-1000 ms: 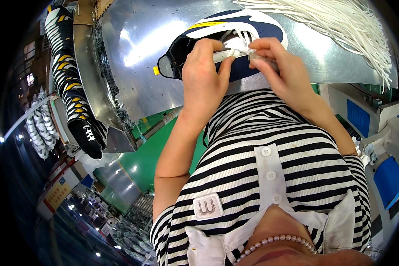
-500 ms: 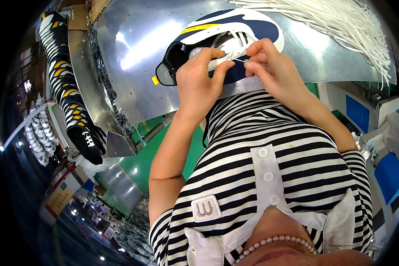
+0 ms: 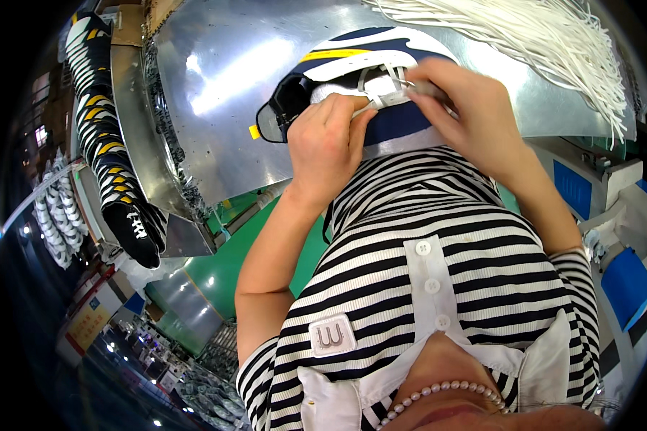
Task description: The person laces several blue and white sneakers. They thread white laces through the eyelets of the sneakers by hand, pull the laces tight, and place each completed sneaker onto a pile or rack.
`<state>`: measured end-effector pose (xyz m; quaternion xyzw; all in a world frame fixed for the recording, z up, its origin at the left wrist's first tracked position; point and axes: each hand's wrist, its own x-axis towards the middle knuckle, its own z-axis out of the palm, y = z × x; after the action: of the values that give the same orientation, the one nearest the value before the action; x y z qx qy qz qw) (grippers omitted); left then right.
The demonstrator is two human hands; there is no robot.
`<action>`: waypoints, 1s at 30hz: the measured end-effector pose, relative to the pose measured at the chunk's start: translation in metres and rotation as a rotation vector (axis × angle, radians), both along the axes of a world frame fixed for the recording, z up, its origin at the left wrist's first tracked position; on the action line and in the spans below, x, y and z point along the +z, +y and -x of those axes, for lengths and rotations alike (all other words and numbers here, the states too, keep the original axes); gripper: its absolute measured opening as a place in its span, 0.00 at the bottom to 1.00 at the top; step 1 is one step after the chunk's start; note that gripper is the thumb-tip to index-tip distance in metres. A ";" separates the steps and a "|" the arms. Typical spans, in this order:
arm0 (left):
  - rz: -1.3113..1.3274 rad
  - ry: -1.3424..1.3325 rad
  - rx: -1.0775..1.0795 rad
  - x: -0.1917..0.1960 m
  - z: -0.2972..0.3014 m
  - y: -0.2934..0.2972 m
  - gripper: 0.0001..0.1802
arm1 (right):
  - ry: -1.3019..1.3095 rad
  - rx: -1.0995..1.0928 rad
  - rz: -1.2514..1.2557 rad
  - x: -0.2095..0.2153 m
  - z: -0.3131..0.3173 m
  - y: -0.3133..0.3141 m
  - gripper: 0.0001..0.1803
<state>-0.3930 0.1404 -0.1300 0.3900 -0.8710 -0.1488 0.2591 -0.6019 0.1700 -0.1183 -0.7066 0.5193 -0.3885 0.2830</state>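
Observation:
A navy, white and yellow sports shoe [image 3: 338, 54] lies on its side on the metal table, its black padded heel opening at the left. White shoelace [image 3: 393, 72] runs through the eyelets on its top. My left hand [image 3: 326, 147] is closed at the near edge of the opening, thumb and forefinger pinching a white lace strip. Over the toe end, my right hand [image 3: 474, 108] is curled with thumb and forefinger close together beside the lacing; its fingertips are blurred, and what they grip cannot be made out.
A thick bundle of loose white laces [image 3: 553, 57] spreads over the far right of the metal table [image 3: 223, 93]. Left of the table's raised edge, a long row of nested black, white and yellow shoes [image 3: 111, 151] stands in a metal trough. Blue-panelled boxes [image 3: 573, 188] are at the right.
My right hand has turned and shifted slightly right, its fingers blurring over the lacing. The thin lace stretched between both hands no longer shows. The shoe sits slightly lower in view.

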 end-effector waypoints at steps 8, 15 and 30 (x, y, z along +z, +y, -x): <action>0.136 0.018 -0.111 -0.002 -0.005 0.005 0.10 | 0.347 0.238 -0.215 -0.004 -0.014 -0.034 0.09; 0.025 0.070 -0.167 -0.001 -0.002 -0.002 0.10 | -0.010 0.171 -0.105 -0.006 -0.010 -0.028 0.09; -0.313 0.171 0.263 -0.001 0.005 -0.011 0.31 | -0.583 0.158 -0.565 -0.016 -0.018 -0.051 0.08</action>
<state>-0.3980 0.1297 -0.1310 0.5218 -0.7538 -0.2796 0.2854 -0.5835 0.1192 -0.1344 -0.4992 0.4479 -0.3918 0.6298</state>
